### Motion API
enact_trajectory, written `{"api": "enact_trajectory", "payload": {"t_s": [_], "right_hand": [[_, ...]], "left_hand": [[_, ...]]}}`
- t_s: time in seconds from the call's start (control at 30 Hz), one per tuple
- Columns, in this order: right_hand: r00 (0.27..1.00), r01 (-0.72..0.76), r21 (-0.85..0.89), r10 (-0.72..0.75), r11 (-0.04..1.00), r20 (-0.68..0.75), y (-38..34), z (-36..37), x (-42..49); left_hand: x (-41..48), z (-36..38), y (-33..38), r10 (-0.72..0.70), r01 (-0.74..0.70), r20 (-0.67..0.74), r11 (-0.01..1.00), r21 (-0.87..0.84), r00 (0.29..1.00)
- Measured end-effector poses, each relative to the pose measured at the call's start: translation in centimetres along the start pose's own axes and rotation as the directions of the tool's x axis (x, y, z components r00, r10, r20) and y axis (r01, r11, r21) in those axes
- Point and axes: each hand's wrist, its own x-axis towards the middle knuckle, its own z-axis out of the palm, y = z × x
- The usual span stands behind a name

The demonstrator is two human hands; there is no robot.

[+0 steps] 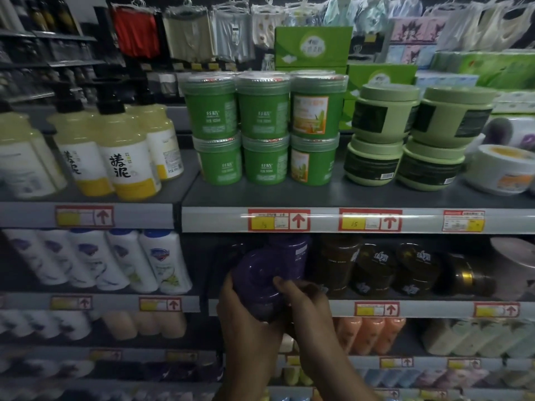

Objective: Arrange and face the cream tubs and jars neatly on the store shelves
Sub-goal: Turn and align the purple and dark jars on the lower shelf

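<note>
purple jar (262, 280), round end outward

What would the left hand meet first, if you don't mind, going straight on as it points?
The left hand grips the purple jar; beyond that only the dark shelf recess shows, depth unclear.

Dark jars (373, 267) just right of purple jar (260, 270)

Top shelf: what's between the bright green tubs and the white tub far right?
Head view: two stacks of pale green jars, two high, between the bright green tubs and the white tub.
</note>
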Motion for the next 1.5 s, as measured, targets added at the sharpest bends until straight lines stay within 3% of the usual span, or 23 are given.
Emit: {"api": "enact_trajectory", "payload": {"t_s": [0.4, 0.9, 1.5], "right_hand": [[0.998, 0.046, -0.084, -0.041, 0.995, 0.054, 1.2, 5.1, 1.2], [0.989, 0.065, -0.165, -0.041, 0.984, 0.145, 1.9, 6.0, 2.3], [0.990, 0.054, -0.163, -0.032, 0.985, 0.137, 2.2, 5.7, 3.1]], "left_hand": [[4.6, -3.0, 0.0, 0.013, -0.014, -0.029, 0.999, -0.043, 1.000], [10.0, -3.2, -2.3, 0.128, -0.131, 0.073, 0.990, 0.050, 0.989], [11.0, -2.1, -3.2, 0.095, -0.099, 0.108, 0.994, 0.034, 0.990]]}}
